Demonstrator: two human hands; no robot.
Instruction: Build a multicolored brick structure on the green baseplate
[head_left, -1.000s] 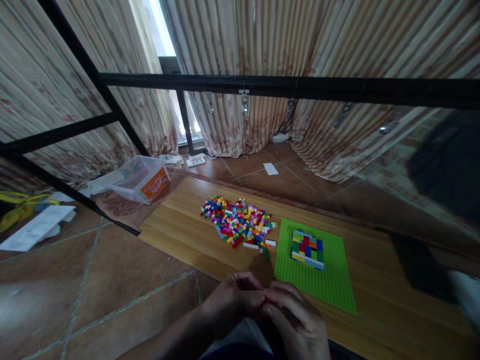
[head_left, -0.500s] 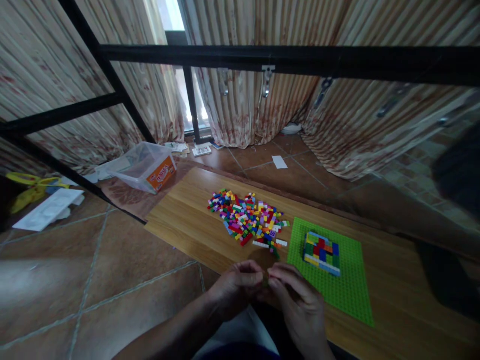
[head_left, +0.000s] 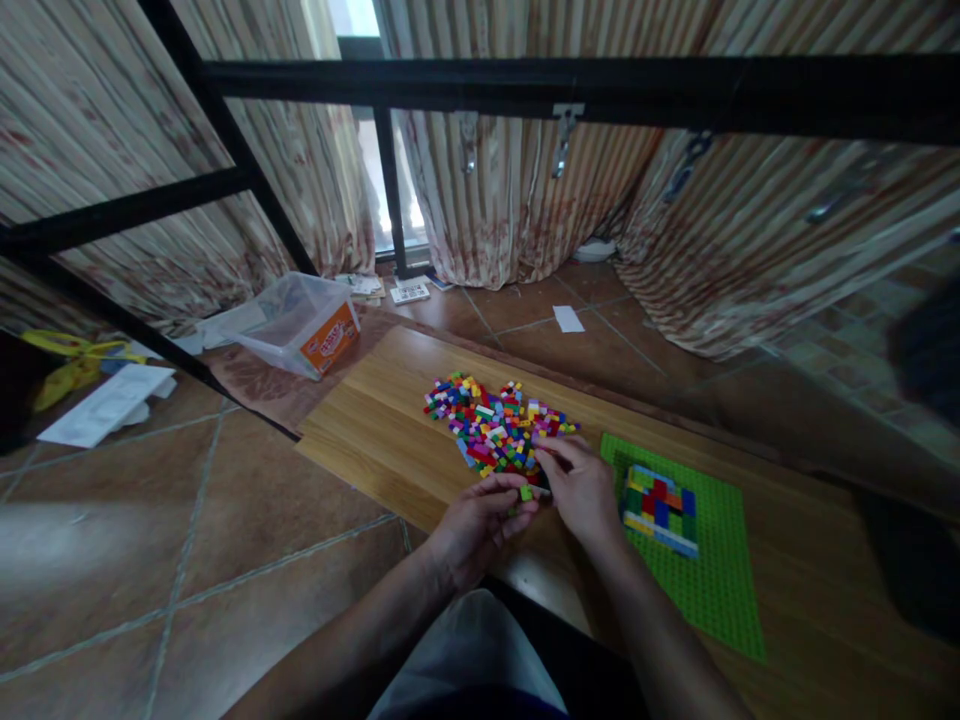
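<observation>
My left hand (head_left: 480, 520) pinches a small lime-green toy brick (head_left: 526, 492) between thumb and fingertips, just off the near side of the brick pile. At the right edge of the multicoloured brick pile (head_left: 491, 428), my right hand (head_left: 581, 485) reaches down with its fingers bent together. Whatever lies between those fingertips is hidden. To the right, a green baseplate (head_left: 724, 580) bears a low rectangular build (head_left: 664, 510) of red, blue, green, yellow and white bricks; neither hand touches it.
The bricks and baseplate lie on a long wooden table (head_left: 375, 400). A clear plastic box (head_left: 281, 325) with an orange label stands beyond its left end. A black metal frame (head_left: 480, 85) crosses in front of striped curtains (head_left: 525, 200). A white paper (head_left: 568, 319) lies on the tiled floor.
My hands, close together before, have parted. The right has moved forward to the pile; the left keeps near its place, its lime-green brick now plainly visible. The view has shifted slightly.
</observation>
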